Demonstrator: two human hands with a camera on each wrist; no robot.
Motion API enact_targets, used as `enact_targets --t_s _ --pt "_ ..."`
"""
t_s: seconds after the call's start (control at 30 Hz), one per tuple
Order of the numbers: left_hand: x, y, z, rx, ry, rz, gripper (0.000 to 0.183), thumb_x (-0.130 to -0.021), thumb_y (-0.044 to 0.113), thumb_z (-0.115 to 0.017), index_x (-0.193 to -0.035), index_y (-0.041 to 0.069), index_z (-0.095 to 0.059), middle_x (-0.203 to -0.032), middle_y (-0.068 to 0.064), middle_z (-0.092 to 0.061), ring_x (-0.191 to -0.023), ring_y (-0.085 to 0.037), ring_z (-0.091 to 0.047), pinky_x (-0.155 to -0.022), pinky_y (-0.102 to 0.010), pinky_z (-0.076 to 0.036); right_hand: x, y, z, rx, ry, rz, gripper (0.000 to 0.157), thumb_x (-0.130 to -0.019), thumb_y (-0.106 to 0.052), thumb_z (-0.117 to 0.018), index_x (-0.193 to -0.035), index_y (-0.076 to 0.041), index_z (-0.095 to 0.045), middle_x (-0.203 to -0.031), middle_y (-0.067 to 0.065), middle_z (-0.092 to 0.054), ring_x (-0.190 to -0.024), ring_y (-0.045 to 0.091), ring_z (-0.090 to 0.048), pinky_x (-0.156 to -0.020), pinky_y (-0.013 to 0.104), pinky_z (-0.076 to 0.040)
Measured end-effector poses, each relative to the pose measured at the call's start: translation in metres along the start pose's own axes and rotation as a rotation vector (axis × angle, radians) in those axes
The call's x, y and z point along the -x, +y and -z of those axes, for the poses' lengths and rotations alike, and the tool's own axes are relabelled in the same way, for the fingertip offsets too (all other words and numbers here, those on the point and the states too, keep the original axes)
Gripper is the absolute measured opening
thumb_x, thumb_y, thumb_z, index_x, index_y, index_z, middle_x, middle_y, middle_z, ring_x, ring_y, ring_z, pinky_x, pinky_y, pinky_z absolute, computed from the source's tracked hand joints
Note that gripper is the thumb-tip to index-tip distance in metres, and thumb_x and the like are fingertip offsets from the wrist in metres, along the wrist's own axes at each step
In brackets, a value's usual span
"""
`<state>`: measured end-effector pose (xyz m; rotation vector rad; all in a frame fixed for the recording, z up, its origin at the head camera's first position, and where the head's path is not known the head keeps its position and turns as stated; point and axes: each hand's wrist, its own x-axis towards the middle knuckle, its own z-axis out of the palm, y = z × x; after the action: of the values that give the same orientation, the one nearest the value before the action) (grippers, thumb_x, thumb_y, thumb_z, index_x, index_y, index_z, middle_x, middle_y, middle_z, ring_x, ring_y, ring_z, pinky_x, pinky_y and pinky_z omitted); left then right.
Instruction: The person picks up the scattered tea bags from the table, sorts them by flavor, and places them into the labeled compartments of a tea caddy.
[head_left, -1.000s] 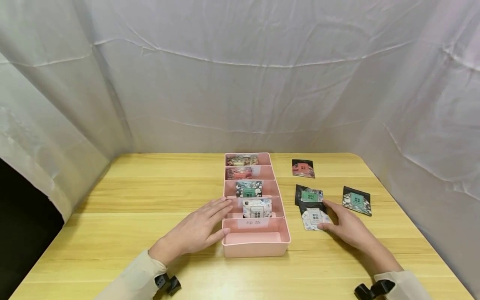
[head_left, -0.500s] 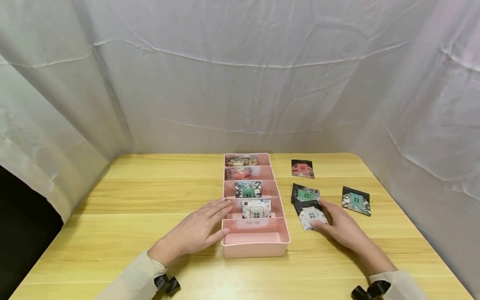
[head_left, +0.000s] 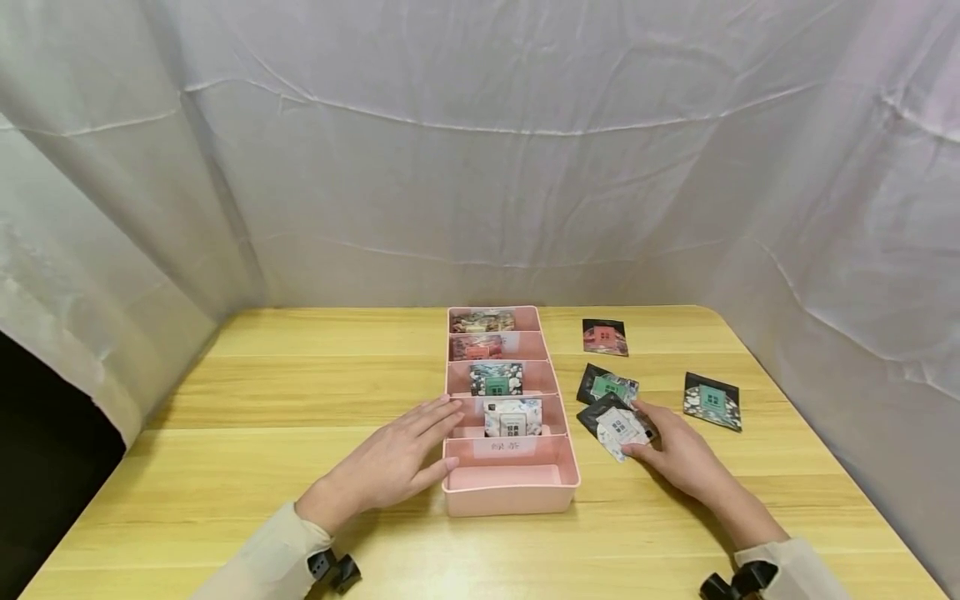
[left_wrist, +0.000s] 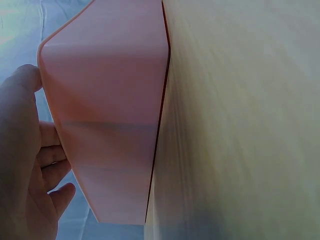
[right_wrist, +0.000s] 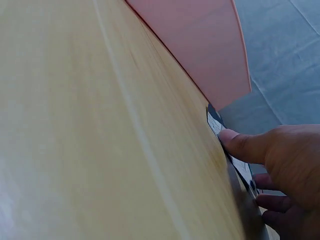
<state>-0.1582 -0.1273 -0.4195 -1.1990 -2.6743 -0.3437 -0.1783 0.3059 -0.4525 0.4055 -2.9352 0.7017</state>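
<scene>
My left hand (head_left: pixel 390 454) lies along the left rim of a long pink divided box (head_left: pixel 512 500), fingers extended and touching the rim. In the left wrist view the fingertips are at the rim of its wall (left_wrist: pixel 110 90). To the box's right, my right hand (head_left: pixel 686 454) pinches a black and white tea sachet (head_left: pixel 621 427) with a pale label, thumb and fingers at its edges. The right wrist view shows that sachet edge-on, slightly tilted, close over the wood. Just behind it lies a black tea sachet with a green label (head_left: pixel 609 386), partly overlapped in the head view.
Farther back lies a red-labelled sachet (head_left: pixel 604 337); another green-labelled one (head_left: pixel 712 401) lies right of my right hand. Four box compartments hold sachets, including a white one (head_left: pixel 513 417) and a green-labelled one (head_left: pixel 497 378). Pale cloth (head_left: pixel 480 183) hangs around the table.
My right hand has shifted slightly left, sliding and turning the pale-labelled sachet toward the box. The green-labelled sachet behind it has also shifted left and turned. My left hand stays put.
</scene>
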Motion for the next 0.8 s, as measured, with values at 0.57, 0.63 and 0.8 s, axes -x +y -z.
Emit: enact_targets --t_s 0.57,0.63,0.8 --pt "0.0011 0.0003 -0.0004 0.009 -0.018 0.025 0.067 -0.103 0.052 -0.033 -0.153 0.007 -0.033 -0.159 -0.006 -0.029 -0.146 -0.021 -0.021 -0.117 -0.040 -0.023 0.0010 -0.0040 0.0024 -0.023 0.075 0.013 0.079 -0.080 -0.022 -0.082 -0.144 0.001 -0.042 -0.109 0.014 -0.052 -0.091 0.025 -0.052 -0.079 0.048 -0.048" --pt "0.0009 0.0002 -0.0003 0.009 -0.021 0.026 0.067 -0.103 0.053 -0.033 -0.153 0.007 -0.033 -0.159 -0.006 -0.029 -0.146 -0.021 -0.021 -0.118 -0.039 -0.022 0.0010 -0.0043 0.0023 -0.023 0.078 0.017 0.080 -0.079 -0.019 -0.083 -0.144 0.001 -0.041 -0.109 0.014 -0.052 -0.092 0.025 -0.052 -0.079 0.049 -0.048" --pt "0.0005 0.0006 0.0000 0.012 -0.024 0.030 0.067 -0.103 0.052 -0.034 -0.153 0.007 -0.033 -0.159 -0.006 -0.028 -0.146 -0.021 -0.022 -0.118 -0.038 -0.021 0.0011 -0.0050 0.0022 -0.033 0.081 0.018 0.081 -0.079 -0.016 -0.083 -0.146 -0.001 -0.039 -0.112 0.017 -0.054 -0.095 0.030 -0.055 -0.083 0.053 -0.048"
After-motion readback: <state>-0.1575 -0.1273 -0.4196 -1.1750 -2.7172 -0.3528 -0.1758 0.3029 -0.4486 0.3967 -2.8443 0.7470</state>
